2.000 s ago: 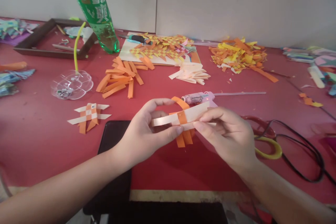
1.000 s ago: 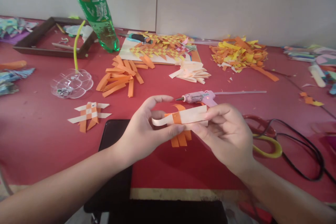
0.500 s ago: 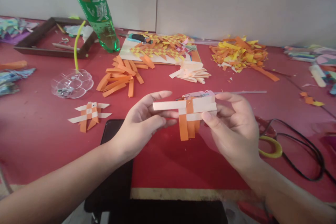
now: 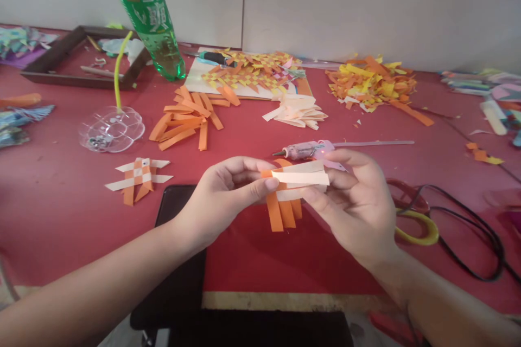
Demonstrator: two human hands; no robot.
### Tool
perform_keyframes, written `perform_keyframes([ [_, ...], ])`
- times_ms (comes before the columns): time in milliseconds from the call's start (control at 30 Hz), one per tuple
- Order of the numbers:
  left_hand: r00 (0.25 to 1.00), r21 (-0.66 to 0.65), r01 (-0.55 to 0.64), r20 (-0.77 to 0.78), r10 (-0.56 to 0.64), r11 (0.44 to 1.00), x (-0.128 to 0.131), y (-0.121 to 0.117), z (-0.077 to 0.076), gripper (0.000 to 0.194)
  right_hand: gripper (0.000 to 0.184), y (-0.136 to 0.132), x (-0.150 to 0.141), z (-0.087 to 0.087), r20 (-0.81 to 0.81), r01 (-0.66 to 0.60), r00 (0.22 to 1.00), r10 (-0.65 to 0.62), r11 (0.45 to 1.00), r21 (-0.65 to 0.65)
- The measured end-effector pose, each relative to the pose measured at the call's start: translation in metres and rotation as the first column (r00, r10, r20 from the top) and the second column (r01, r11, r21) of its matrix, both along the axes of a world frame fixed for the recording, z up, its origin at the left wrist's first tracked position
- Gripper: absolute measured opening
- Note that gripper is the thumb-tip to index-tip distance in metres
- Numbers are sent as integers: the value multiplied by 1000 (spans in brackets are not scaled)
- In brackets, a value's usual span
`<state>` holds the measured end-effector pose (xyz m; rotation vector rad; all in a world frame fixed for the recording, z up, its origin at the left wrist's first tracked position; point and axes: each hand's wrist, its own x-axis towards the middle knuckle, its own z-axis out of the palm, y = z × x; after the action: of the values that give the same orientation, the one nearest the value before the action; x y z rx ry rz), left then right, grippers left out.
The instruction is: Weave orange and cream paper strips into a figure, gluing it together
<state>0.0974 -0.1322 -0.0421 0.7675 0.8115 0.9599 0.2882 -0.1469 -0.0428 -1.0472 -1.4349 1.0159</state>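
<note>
Between my hands is a small woven piece of orange and cream paper strips (image 4: 287,207), held above the red table. My left hand (image 4: 228,190) pinches its left edge, thumb on the front where a cream strip is folded over to the right. My right hand (image 4: 354,200) grips the right ends of the cream strips between thumb and fingers. Orange strips hang down below. Behind the piece lies a pink glue gun (image 4: 303,150), its nozzle to the left. Left of my hands rests a woven paper fish (image 4: 140,174) in the same colours, with an eye on it.
Orange strips (image 4: 189,116), cream strips (image 4: 299,111) and a heap of orange and yellow scraps (image 4: 370,84) lie farther back. A green bottle (image 4: 148,21), a clear flower-shaped dish (image 4: 116,133) and a dark frame (image 4: 73,80) stand left. Yellow-handled scissors (image 4: 419,227) and a black cable (image 4: 484,227) lie right.
The cream strip that stuck out to the left is now folded over to the right. My left hand has moved right and pinches the piece, which has come slightly lower and left.
</note>
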Motion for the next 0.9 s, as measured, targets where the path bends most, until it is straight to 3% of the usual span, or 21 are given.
perform_keyframes([
  [100, 998, 18, 2, -70, -1, 1000, 0, 0, 1, 15, 40, 0, 1, 1, 55, -19, 998, 15, 998, 63],
  [267, 976, 113, 16, -219, 9, 994, 1, -3, 3, 17, 31, 3, 8, 4, 226, -172, 967, 115, 953, 249],
  [400, 963, 142, 53, -269, -13, 989, 2, -4, 4, 16, 13, 1, 7, 3, 209, -73, 978, 31, 978, 196],
  [533, 963, 127, 65, -268, -29, 990, 2, -4, 4, 16, 12, -2, 5, 3, 192, 71, 975, -110, 977, 200],
  [900, 970, 67, 110, -227, -92, 992, 1, -4, 5, 17, 17, -4, 5, 4, 203, 21, 977, -70, 972, 232],
])
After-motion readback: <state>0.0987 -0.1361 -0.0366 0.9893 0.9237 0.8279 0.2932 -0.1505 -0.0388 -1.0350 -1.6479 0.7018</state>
